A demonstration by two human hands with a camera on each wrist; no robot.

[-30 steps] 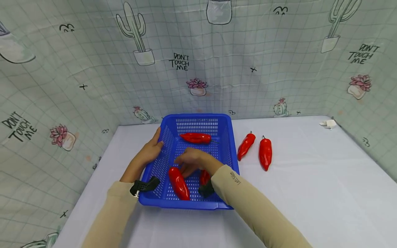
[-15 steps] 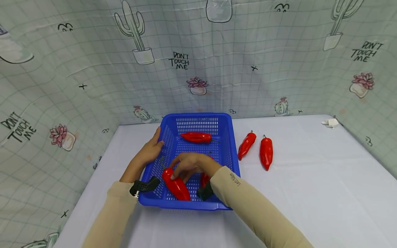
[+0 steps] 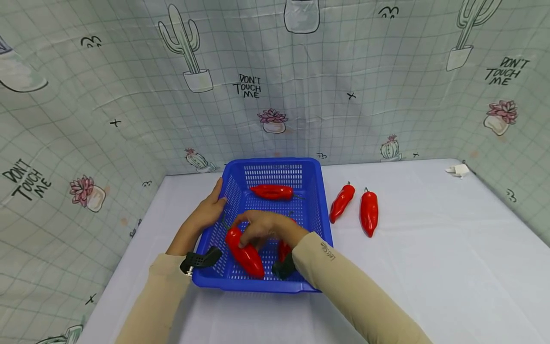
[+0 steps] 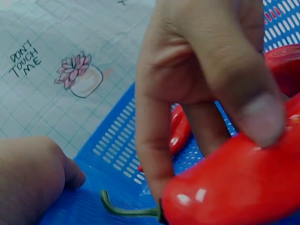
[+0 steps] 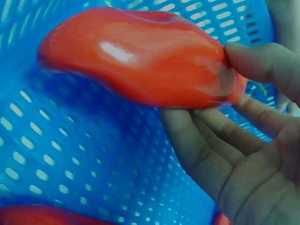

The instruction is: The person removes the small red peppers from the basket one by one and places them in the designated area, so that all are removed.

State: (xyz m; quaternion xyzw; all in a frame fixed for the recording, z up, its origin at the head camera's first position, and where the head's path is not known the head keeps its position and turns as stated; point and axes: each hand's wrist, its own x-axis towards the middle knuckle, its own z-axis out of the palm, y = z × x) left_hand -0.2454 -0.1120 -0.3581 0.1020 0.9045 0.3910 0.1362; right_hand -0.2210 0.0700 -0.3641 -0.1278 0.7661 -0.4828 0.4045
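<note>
Right hand [image 3: 259, 226] pinches near-left red pepper [image 3: 246, 255] in blue basket [image 3: 266, 285]. Left hand [image 3: 206, 211] at basket's left side, can't tell grip. Likely grasp step; next calls for firm pinch.

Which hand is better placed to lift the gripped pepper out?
Probably the right hand: it grips the pepper inside the basket, while the left hand holds the basket's side, away from the pepper.
</note>
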